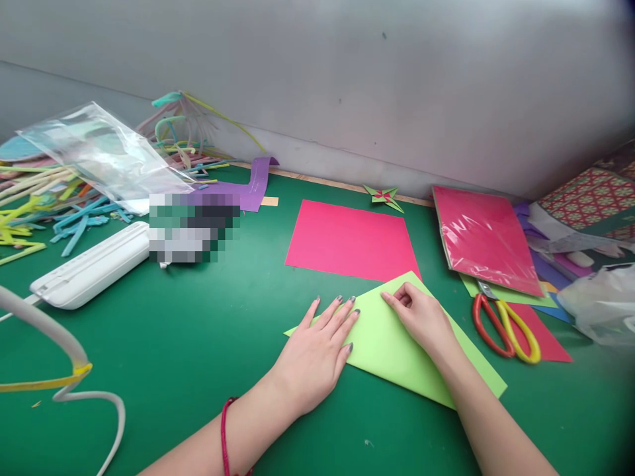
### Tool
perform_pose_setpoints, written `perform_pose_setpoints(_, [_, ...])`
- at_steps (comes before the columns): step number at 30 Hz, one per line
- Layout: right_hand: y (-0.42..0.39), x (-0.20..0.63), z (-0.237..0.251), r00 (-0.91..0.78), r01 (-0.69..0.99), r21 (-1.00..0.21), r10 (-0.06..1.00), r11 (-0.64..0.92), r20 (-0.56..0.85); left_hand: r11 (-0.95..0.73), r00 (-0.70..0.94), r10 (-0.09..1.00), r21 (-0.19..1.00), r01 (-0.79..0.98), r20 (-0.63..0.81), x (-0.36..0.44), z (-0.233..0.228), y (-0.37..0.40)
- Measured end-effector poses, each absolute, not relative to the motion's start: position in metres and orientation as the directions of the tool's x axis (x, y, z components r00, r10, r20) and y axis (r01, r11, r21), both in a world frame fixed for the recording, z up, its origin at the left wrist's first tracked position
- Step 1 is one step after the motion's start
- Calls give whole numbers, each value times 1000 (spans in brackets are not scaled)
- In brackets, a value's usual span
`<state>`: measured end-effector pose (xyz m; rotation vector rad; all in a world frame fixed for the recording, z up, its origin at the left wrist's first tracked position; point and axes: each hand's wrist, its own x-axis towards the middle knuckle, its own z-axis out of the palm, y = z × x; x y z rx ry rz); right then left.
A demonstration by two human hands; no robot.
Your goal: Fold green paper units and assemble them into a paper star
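- Pressing flat on the light green paper sheet (397,344), the left hand (317,354) lies palm down with fingers spread, its fingertips resting on the sheet's left part; it grasps nothing.
- The right hand (421,317) rests on the same sheet near its upper corner, fingers curled inward with the index tip pushed onto the paper; it pins the sheet and has nothing clasped in it.
- The green sheet lies skewed on the green surface (198,344), toward the near edge and right of its middle, one corner overlapping the lower corner of a pink paper sheet (347,241).
- The pink sheet lies flat farther back, near the middle of the surface.
- A small folded paper star (383,196) in green and red sits at the far edge by the wall.
- A pack of pink paper in clear wrap (486,238) lies toward the right edge, over other coloured sheets.
- Scissors (506,327) with red and yellow handles lie just right of the green sheet.
- A white oblong device (92,268) sits toward the left edge.
- Coloured pipe cleaners (74,211) are heaped at the far left corner, under a clear plastic bag (99,155).
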<state>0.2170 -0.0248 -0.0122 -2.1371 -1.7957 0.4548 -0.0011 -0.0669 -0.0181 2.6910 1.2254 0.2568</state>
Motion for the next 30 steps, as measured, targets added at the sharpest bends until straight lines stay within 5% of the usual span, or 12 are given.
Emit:
perform_pose_setpoints(7, [-25,219,-15,153,892,-427,988,-149,-24,-601,597,797,210,772,87,-7,-17,-64])
perform_pose_setpoints(17, [-27,216,-12,161,887,-433,986,-162,-40,-233,218,955,56,971,202,-34,4,-85])
perform_pose_setpoints(20, [-27,216,-12,158,888,-431,987,-157,-34,-410,389,897,63,910,209,-13,21,-65])
perform_pose_setpoints(23, [-28,216,-12,157,890,-430,987,-150,-20,-682,666,731,117,722,148,10,14,-43])
perform_pose_setpoints(30, [-28,216,-15,145,900,-415,989,-136,-10,-727,719,685,182,662,118,21,-28,-39])
